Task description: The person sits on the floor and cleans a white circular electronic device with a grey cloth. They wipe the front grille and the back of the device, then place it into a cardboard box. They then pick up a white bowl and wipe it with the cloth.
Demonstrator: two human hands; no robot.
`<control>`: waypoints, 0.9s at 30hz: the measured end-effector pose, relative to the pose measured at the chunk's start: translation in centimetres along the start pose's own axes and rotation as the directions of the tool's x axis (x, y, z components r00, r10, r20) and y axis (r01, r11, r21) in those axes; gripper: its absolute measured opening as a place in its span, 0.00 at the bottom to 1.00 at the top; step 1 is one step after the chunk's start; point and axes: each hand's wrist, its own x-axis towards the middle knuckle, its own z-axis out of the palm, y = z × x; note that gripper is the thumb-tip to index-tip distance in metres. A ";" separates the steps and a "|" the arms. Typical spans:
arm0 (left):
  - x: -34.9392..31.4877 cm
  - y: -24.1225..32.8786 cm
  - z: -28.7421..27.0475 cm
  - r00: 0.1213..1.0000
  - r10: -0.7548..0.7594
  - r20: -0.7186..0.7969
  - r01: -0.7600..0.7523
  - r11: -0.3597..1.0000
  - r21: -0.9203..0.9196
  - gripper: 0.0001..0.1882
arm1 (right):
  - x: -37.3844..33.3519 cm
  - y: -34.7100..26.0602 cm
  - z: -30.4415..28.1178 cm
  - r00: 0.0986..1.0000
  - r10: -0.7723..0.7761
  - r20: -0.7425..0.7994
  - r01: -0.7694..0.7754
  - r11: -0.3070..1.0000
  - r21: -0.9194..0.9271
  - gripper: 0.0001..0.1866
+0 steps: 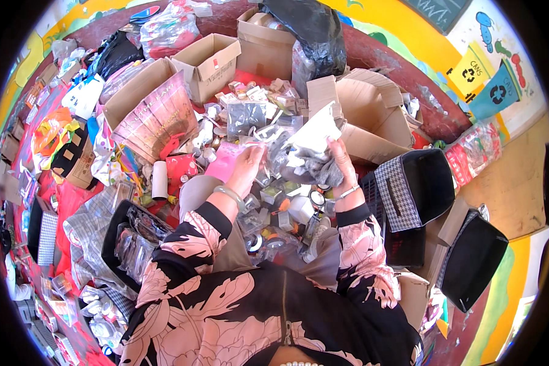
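Note:
In front of me, my right hand [343, 163] grips a crumpled grey and white bundle [320, 168], soft like cloth or thin plastic, with a white sheet [317, 131] standing up from it. To the left, my left hand [247, 168] is raised with its fingers drawn together beside clear plastic at the bundle's left side. Whatever they pinch is too small or blurred to name. A pink sheet [224, 160] lies just behind my left hand. Below both hands, between my knees, spreads a heap of small mixed items [280, 210], among them tape rolls and small containers.
Open cardboard boxes [206, 67] stand at the back, and a larger one [372, 137] at the right. Black bins with checked fronts [415, 189] sit to my right. Another black bin [113, 244] holds plastic packets at my left. A white roll [159, 180] stands near my left knee.

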 end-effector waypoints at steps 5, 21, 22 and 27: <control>-0.8 6.6 2.0 0.896 0.306 0.322 -0.391 0.888 0.244 0.21 | 0.9 1.8 -2.2 1.000 0.003 0.030 0.004 0.972 -0.235 0.40; 5.4 3.3 5.7 0.959 0.258 0.119 -0.242 0.961 -0.131 0.22 | 1.6 0.7 0.1 0.839 -0.538 -0.082 0.298 0.579 -0.759 0.50; 5.6 3.2 5.5 0.979 0.205 -0.003 -0.201 0.959 -0.201 0.24 | 1.5 0.5 0.1 0.795 -0.604 -0.049 0.316 0.482 -0.817 0.50; 6.2 1.2 4.1 0.795 -0.524 0.306 0.605 0.645 -0.466 0.30 | 1.1 -0.4 0.3 0.824 -0.565 -0.042 0.529 0.794 -0.298 0.50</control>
